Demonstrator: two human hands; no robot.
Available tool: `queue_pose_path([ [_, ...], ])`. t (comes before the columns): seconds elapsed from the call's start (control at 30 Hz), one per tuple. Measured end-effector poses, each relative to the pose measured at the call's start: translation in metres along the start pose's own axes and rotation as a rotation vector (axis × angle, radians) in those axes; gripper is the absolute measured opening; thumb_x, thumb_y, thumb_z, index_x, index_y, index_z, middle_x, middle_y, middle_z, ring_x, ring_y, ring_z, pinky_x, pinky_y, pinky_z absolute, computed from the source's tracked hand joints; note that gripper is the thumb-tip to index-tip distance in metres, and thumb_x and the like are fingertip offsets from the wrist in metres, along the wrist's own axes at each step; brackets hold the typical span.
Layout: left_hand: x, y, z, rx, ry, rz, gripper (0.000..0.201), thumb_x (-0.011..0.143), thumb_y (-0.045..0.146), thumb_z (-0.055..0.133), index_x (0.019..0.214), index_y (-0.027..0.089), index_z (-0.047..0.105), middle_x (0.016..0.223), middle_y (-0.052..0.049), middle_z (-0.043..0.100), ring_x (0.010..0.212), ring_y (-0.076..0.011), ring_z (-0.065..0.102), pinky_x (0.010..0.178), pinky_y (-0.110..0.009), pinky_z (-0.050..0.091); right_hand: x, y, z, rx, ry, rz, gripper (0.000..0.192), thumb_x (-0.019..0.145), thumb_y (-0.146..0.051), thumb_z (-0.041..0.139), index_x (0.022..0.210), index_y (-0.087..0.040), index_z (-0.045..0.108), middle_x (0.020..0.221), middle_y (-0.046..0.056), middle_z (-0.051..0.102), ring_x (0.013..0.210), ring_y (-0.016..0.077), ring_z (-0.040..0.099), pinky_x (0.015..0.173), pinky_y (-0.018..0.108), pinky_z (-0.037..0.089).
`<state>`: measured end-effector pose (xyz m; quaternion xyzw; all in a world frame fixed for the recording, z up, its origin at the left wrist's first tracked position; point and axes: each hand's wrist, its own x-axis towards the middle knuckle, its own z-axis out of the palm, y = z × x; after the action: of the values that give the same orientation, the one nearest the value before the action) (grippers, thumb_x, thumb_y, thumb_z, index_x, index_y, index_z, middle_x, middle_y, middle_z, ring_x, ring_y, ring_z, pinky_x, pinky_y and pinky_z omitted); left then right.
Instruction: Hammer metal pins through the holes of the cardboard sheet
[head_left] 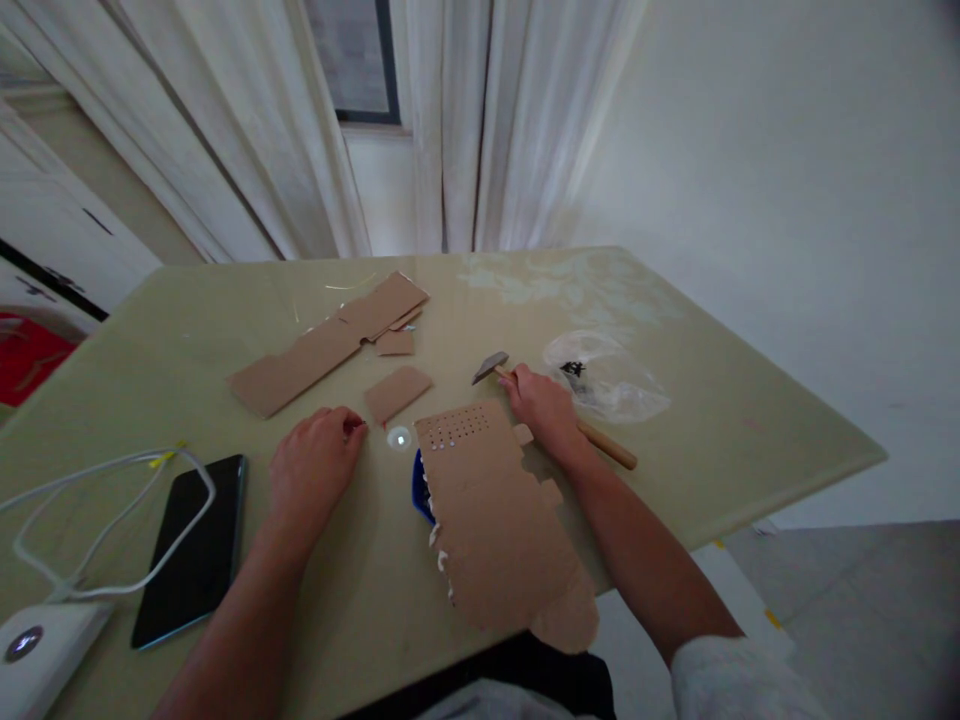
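Note:
My right hand is wrapped round the wooden handle of a hammer. The metal head points away to the left, and the handle's end sticks out past my wrist. A large cardboard piece with rows of small holes lies before me, its near end over the table edge. Under its left side shows part of a blue container, contents mostly hidden. My left hand rests on the table to the left, thumb and fingers pinched together; whatever they hold is too small to make out. A small round clear disc lies beside it.
Cardboard strips and a small cardboard piece lie farther back on the table. At right is a clear plastic bag with small dark pieces. On the left are a tablet, a white cable and a white device.

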<state>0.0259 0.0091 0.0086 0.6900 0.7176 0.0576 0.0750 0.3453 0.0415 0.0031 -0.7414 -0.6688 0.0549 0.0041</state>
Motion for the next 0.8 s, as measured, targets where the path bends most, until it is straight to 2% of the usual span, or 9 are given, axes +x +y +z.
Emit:
queue_pose_path([
  [0.27, 0.000, 0.002, 0.002, -0.070, -0.010, -0.018, 0.031, 0.104, 0.043, 0.051, 0.106, 0.023, 0.075, 0.117, -0.011, 0.080, 0.106, -0.0364, 0.074, 0.084, -0.044, 0.051, 0.002, -0.005, 0.002, 0.027, -0.026, 0.017, 0.043, 0.117, -0.052, 0.036, 0.135, -0.020, 0.060, 0.120, 0.017, 0.080, 0.109, 0.0334, 0.078, 0.086, 0.040, 0.055],
  [0.57, 0.004, -0.004, 0.006, -0.089, -0.033, 0.001, 0.029, 0.103, 0.041, 0.055, 0.101, 0.021, 0.076, 0.111, -0.012, 0.080, 0.102, -0.0331, 0.075, 0.083, -0.041, 0.052, 0.002, -0.007, 0.001, 0.006, -0.054, 0.010, 0.039, 0.116, -0.050, 0.042, 0.137, -0.022, 0.057, 0.124, 0.016, 0.079, 0.110, 0.0333, 0.078, 0.088, 0.041, 0.055],
  [0.8, 0.004, -0.009, 0.016, -0.025, -0.040, 0.102, 0.032, 0.104, 0.037, 0.047, 0.101, 0.018, 0.073, 0.107, -0.016, 0.076, 0.104, -0.0347, 0.073, 0.091, -0.044, 0.054, 0.001, -0.005, 0.003, 0.005, -0.026, -0.005, 0.038, 0.116, -0.051, 0.042, 0.136, -0.022, 0.057, 0.123, 0.015, 0.080, 0.109, 0.0339, 0.079, 0.084, 0.039, 0.056],
])
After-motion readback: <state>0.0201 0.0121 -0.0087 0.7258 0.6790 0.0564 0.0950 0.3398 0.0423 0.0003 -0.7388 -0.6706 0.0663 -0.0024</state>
